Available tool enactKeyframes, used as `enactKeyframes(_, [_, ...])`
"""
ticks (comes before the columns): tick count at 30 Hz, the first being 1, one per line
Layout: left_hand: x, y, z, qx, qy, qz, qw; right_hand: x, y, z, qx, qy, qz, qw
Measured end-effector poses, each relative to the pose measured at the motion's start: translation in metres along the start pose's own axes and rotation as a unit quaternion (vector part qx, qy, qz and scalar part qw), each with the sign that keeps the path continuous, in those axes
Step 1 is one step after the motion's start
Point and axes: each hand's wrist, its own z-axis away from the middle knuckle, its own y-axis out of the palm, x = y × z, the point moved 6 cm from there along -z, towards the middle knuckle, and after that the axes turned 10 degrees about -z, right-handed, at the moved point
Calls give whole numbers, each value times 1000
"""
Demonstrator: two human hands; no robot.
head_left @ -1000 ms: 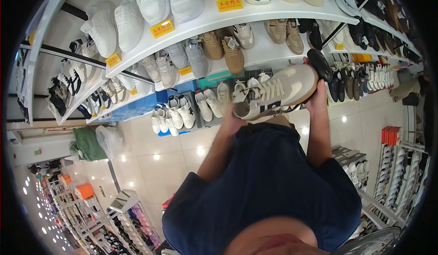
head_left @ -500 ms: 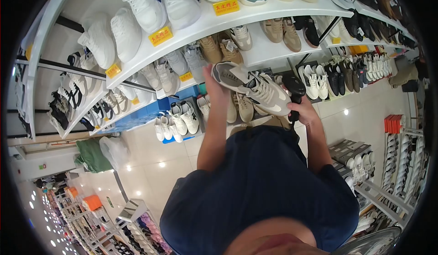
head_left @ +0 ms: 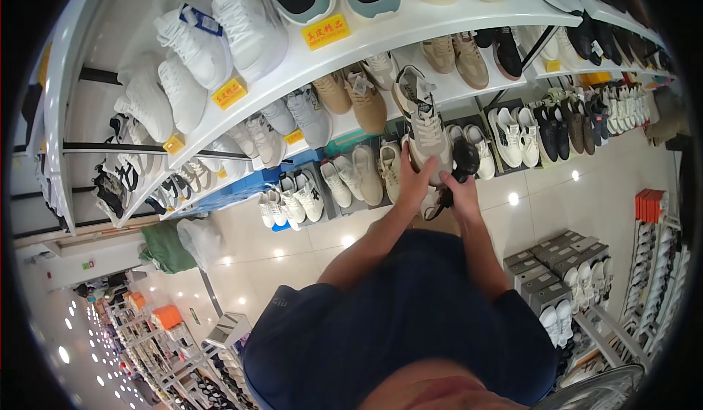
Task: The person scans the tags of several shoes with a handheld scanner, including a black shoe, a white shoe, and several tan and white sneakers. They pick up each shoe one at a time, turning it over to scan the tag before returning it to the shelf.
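A beige and grey sneaker (head_left: 429, 133) is held upright in front of the shelf, its heel opening at the top and its toe toward my body. My left hand (head_left: 416, 181) grips the side of the shoe near the toe. My right hand (head_left: 461, 191) is wrapped round the handle of a black device (head_left: 465, 161) with a rounded head, right beside the toe. A dark strap hangs between my hands. Behind the sneaker are the lower shelf and more shoes.
A curved white shelf (head_left: 366, 51) with white sneakers and yellow price tags crosses the view above my hands. Shoes on boxes (head_left: 516, 135) line the floor beneath. Grey shoeboxes (head_left: 549, 263) are stacked at the right, and a green bag (head_left: 167, 249) lies at the left.
The sneaker has turned from lying sideways to upright, toe toward me. My left hand has moved from its heel end down to the toe end. The camera view has shifted slightly.
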Motion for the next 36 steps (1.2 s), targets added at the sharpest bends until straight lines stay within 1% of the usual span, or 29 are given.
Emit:
enactKeyframes(1, [9, 1, -10, 5, -13, 5, 1000, -5, -7, -9, 4, 3, -1, 1000])
enactKeyframes(3, [24, 2, -34, 6, -2, -6, 1000, -14, -24, -27, -3, -10, 75, 997])
enactKeyframes(5, [32, 6, -57, 6, 8, -17, 1000, -4, -28, -32, 9, 1, 72, 997])
enactKeyframes(7, [39, 10, -81, -7, 7, -49, 999, -6, -46, -39, 21, 31, 122, 992])
enactKeyframes(8, [51, 11, -97, -9, 5, -52, 999, -9, -58, -45, 26, 46, 125, 991])
enactKeyframes(10, [74, 12, -126, -21, 16, 35, 999, -11, -82, -50, 31, 60, 148, 987])
enactKeyframes(11, [77, 15, -136, -24, 11, 36, 999, -8, -90, -49, 37, 71, 174, 982])
enactKeyframes(13, [76, 19, -154, -20, 39, 35, 998, -6, -106, -48, 38, 83, 183, 979])
enactKeyframes(15, [88, 23, -175, -26, 35, 47, 998, -12, -126, -46, 32, 125, 216, 968])
enactKeyframes(17, [86, 28, -193, -14, 78, 87, 993, -18, -143, -47, 36, 144, 223, 964])
enactKeyframes(18, [85, 30, -201, -14, 82, 103, 991, -21, -150, -46, 40, 160, 226, 960])
enactKeyframes(21, [81, 29, -226, -41, 73, 136, 987, -21, -159, -47, 42, 177, 219, 958])
enactKeyframes(22, [79, 30, -236, -16, 86, 165, 982, -20, -161, -49, 44, 179, 222, 957])
enactKeyframes(23, [77, 27, -244, -20, 86, 166, 982, -20, -163, -49, 46, 182, 215, 958])
enactKeyframes(25, [84, 22, -259, -36, 24, 169, 985, -16, -163, -52, 50, 186, 209, 959])
enactKeyframes(26, [88, 17, -261, -76, 6, 119, 990, -12, -160, -53, 49, 183, 214, 958])
enactKeyframes(27, [95, 14, -264, -78, 7, 119, 990, -10, -159, -55, 48, 180, 218, 958])
enactKeyframes(28, [91, 4, -261, -144, 51, -92, 984, -10, -160, -57, 49, 181, 218, 958])
enactKeyframes(29, [85, 0, -258, -203, 92, -298, 928, -12, -162, -59, 53, 180, 218, 958])
enactKeyframes(30, [92, 3, -254, -205, 92, -298, 928, -13, -163, -61, 57, 179, 218, 958])
enactKeyframes(31, [74, 18, -233, -234, 138, -404, 874, -11, -163, -63, 58, 179, 219, 957])
enactKeyframes(32, [62, 30, -220, -258, 182, -502, 805, -10, -163, -64, 61, 183, 230, 954])
enactKeyframes(33, [62, 33, -221, -259, 181, -501, 806, -9, -163, -63, 64, 187, 242, 950])
enactKeyframes(35, [66, 36, -226, -267, 170, -536, 782, -7, -165, -64, 61, 189, 240, 950])
enactKeyframes(36, [68, 37, -229, -267, 170, -535, 784, -6, -166, -64, 57, 192, 238, 951])
